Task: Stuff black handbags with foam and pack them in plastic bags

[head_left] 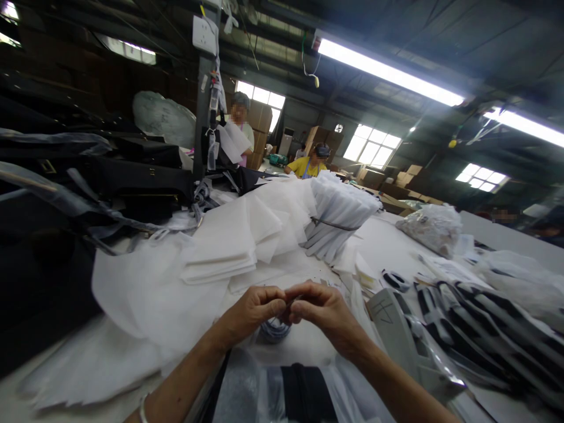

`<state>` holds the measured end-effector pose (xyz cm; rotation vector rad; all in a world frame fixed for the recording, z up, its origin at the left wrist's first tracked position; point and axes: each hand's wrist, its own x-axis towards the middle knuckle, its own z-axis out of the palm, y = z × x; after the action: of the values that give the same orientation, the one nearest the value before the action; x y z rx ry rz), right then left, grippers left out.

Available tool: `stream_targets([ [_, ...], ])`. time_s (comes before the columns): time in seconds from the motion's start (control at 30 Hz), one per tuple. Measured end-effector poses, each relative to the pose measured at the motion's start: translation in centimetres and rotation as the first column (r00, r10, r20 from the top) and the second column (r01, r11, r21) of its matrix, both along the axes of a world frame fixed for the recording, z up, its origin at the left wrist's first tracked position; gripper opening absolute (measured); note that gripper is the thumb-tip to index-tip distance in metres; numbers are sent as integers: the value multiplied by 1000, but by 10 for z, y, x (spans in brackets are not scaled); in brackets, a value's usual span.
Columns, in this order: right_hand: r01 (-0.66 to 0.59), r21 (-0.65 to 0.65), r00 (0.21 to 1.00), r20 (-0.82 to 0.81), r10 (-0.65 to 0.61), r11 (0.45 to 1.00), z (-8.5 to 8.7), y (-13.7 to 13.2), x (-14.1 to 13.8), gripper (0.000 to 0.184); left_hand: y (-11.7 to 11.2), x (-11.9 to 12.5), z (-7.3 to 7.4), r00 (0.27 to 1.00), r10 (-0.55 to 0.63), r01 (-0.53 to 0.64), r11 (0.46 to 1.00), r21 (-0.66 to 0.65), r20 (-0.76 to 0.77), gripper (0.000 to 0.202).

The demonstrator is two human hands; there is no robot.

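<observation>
My left hand (pixel 258 308) and my right hand (pixel 321 308) meet at the fingertips in the middle of the view. Both are closed in a pinch, thumbs against the fingers. Whatever is between them is too small and too covered to name. Just under the fingertips stands a small round container (pixel 275 335), its upper part partly hidden by the hands. Nearer to me lies an item with a black strip (pixel 308 392) under see-through plastic, between my forearms.
White sheets (pixel 220 247) spread to the left, beside black bags (pixel 141 182). Behind my hands stands a tied white bundle (pixel 337 217). A grey device (pixel 399 329) and black straps (pixel 476 329) lie on the right. Two co-workers (pixel 304 167) (pixel 244 132) are farther back.
</observation>
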<state>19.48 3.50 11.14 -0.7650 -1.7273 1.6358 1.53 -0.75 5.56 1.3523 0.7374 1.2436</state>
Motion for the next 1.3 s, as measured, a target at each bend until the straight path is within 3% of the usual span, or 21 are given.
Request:
stream_targets([
  [0.13,57,-101,997,-47,-62,993,0,-1,1,37,1,1,1,998,58,-58,998,19,20,31],
  [0.37,227,29,971,-90,-223,974,-5,-7,-5,36,0,7,3,988,157,-156,985,69,-3,28],
  [0.57,196,122,980,-49,-191,973,-2,-4,-3,28,1,6,2,992,122,-122,992,29,24,33],
  [0.67,174,84,984,-60,-170,981,-2,-2,-1,29,1,5,2,987,162,-161,986,46,-10,36],
  [0.87,167,-32,984,-65,-169,985,-6,-2,-1,27,1,6,-1,923,340,-307,932,190,-178,29],
  [0.97,174,47,985,-23,-173,984,-5,-2,0,28,2,8,-2,875,447,-379,872,310,-189,23],
  [1.07,106,182,994,0,-107,978,-7,-2,2,35,3,9,-2,843,508,-425,832,357,-179,15],
  [1.17,101,444,990,41,-133,890,-11,-1,3,34,1,12,0,868,461,-397,867,301,-182,12],
  [1.3,88,748,971,84,-225,658,-12,0,4,28,-1,13,3,964,246,-236,967,95,-101,26],
])
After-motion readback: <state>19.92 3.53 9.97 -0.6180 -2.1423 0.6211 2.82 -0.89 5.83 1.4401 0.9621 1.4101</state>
